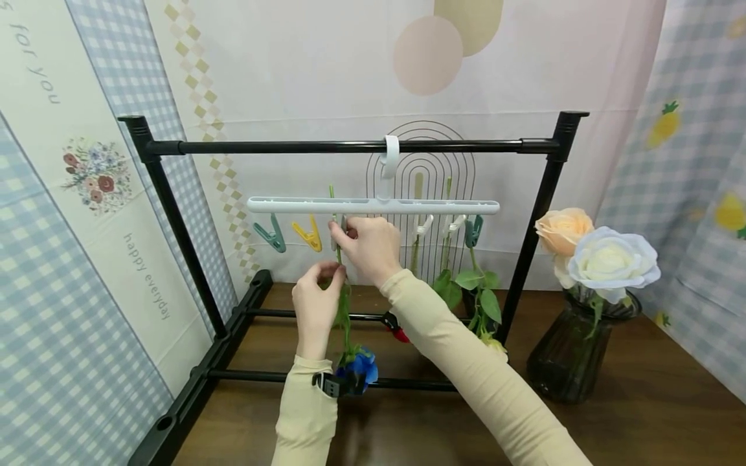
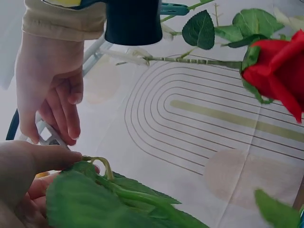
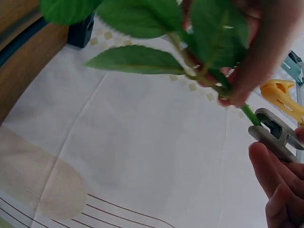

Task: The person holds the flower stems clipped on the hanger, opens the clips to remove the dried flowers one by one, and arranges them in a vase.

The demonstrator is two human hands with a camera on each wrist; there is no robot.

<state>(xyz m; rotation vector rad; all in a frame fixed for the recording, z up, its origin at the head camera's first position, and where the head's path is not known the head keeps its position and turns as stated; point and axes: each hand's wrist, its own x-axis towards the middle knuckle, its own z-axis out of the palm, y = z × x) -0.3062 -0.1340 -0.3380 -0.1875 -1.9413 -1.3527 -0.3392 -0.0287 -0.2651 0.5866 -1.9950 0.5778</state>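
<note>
My left hand (image 1: 318, 301) pinches the green stem of a blue artificial rose (image 1: 364, 367), which hangs head down in front of the wrist. Its leaves (image 2: 90, 199) spread beside the thumb in the left wrist view. Just above, my right hand (image 1: 373, 249) grips a grey clothespin (image 3: 270, 138) under the white hanger (image 1: 315, 206). The stem's upper end lies at the tips of that clothespin in the right wrist view. Left of the hands hang a yellow clothespin (image 1: 309, 234) and a green one (image 1: 271, 235), both without a flower.
The hanger hooks over a black rack's top bar (image 1: 280, 147). On its right, white clothespins (image 1: 423, 225) and a teal clothespin (image 1: 474, 231) hold flower stems, among them a red rose (image 2: 278, 71). A dark glass vase (image 1: 562, 362) with pale roses stands at the right.
</note>
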